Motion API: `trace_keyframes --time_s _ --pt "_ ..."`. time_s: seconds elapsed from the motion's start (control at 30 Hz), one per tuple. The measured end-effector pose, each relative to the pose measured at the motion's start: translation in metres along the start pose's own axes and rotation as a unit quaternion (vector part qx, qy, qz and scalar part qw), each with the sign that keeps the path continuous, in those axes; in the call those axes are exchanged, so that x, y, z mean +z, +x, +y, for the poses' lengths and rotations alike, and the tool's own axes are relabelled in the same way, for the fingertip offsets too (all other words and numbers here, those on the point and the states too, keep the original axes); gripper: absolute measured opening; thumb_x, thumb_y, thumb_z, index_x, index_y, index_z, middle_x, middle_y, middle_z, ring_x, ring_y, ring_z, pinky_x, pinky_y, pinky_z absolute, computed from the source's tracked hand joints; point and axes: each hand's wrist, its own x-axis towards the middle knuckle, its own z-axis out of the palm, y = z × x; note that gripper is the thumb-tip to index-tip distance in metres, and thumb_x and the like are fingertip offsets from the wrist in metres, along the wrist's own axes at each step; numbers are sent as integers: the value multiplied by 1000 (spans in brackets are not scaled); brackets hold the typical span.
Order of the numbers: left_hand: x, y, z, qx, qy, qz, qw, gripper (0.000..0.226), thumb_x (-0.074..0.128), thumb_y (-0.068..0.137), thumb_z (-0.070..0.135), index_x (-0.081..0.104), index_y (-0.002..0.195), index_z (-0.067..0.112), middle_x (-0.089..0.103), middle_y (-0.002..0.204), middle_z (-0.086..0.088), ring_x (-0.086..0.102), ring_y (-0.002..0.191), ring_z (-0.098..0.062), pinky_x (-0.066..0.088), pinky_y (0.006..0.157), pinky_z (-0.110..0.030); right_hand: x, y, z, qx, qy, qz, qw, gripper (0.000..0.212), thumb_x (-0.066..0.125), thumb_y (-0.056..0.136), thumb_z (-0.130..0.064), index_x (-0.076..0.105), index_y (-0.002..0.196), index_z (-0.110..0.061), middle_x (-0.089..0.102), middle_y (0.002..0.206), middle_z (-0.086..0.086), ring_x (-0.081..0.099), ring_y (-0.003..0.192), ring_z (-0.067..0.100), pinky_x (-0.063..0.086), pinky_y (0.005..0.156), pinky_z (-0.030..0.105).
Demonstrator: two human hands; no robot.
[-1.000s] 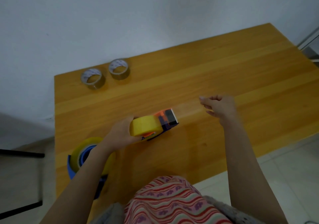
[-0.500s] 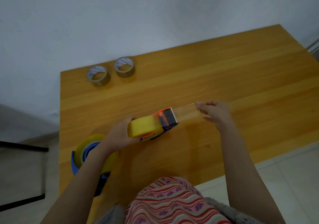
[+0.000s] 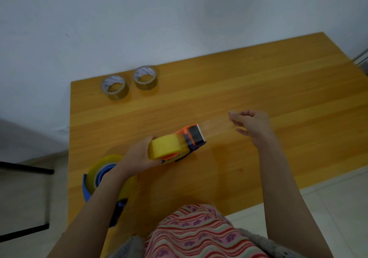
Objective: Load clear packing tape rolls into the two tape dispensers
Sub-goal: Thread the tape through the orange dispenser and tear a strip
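My left hand [image 3: 137, 155] grips an orange tape dispenser [image 3: 188, 138] that carries a yellowish roll [image 3: 166, 147], held just above the wooden table [image 3: 258, 90]. A clear strip of tape [image 3: 216, 123] runs from the dispenser's black front to my right hand [image 3: 252, 123], whose fingertips pinch its free end. A blue dispenser [image 3: 93, 180] loaded with a yellowish roll lies at the table's near left, partly under my left forearm. Two smaller clear tape rolls [image 3: 114, 87] [image 3: 145, 77] lie flat at the far left corner.
The table's left edge drops to a tiled floor with a dark metal frame [image 3: 25, 170]. A white wall runs behind the table. My patterned clothing [image 3: 199, 234] fills the bottom of the view at the table's near edge.
My right hand stays pinched on the tape end and has pulled slightly away from the dispenser, so the strip looks a little longer. The dispenser stays in my left hand.
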Motion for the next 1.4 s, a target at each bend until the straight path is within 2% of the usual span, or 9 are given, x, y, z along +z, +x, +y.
trace_keyframes --time_s 0.23,0.37,0.57,0.77,0.93,1.07,1.23,1.33,1.4 --pt "-1 -3 0 0 -13 0 1000 68 70 80 25 34 136 14 43 114 4 43 100 -11 33 78 -21 10 5 15 25 -10 7 1000 17 75 80 -18 60 77 -11 66 80 3 62 81 16 54 88 46" --pt "-2 -2 1 8 -9 3 1000 64 70 81 24 36 134 15 41 109 7 45 95 -11 34 63 -12 12 11 22 40 -2 14 999 19 75 80 -19 58 74 -14 65 79 2 61 83 17 52 84 43" --pt "-1 -3 2 5 -17 5 1000 64 70 81 22 36 134 14 40 110 7 43 97 -11 34 69 -19 21 17 38 65 -12 11 998 17 74 81 -20 59 81 -12 66 81 0 61 82 14 50 79 40" --pt "-2 -2 3 12 -16 5 1000 59 70 80 22 40 130 14 43 106 7 45 90 -10 36 63 -8 44 16 60 129 -10 -24 991 22 78 77 -20 57 72 -13 65 73 2 58 71 14 51 72 33" --pt "-1 -1 0 8 -36 10 999 61 71 79 20 39 130 12 44 107 4 47 92 -13 37 67 -19 60 13 63 132 -27 -49 990 23 77 78 -18 56 73 -10 62 69 5 55 63 14 52 70 32" --pt "-4 -1 -6 -12 -66 -34 997 68 75 76 30 37 130 14 45 113 4 51 106 -20 40 76 -24 65 11 61 112 -32 -49 992 27 77 78 -20 52 70 -13 58 63 1 52 57 12 48 62 28" --pt "-6 -3 -10 -83 -141 -68 984 67 59 86 40 28 140 17 41 131 1 45 113 -18 38 91 -28 64 11 54 73 -47 -16 996 29 75 80 -23 50 69 -14 60 70 -2 58 70 14 54 79 35" --pt "-8 0 -13 -91 -120 -55 987 57 43 91 53 37 138 20 43 142 -5 43 125 -22 34 99 -32 65 9 52 62 -47 -7 997 29 75 81 -21 50 67 -15 60 71 -1 59 74 14 54 84 36" --pt "-13 2 -16 -81 -80 -55 992 65 42 81 68 47 128 25 52 133 -3 50 117 -21 37 92 -31 66 8 52 61 -43 -8 997 28 74 81 -21 50 67 -15 60 70 -2 58 70 11 54 83 35"
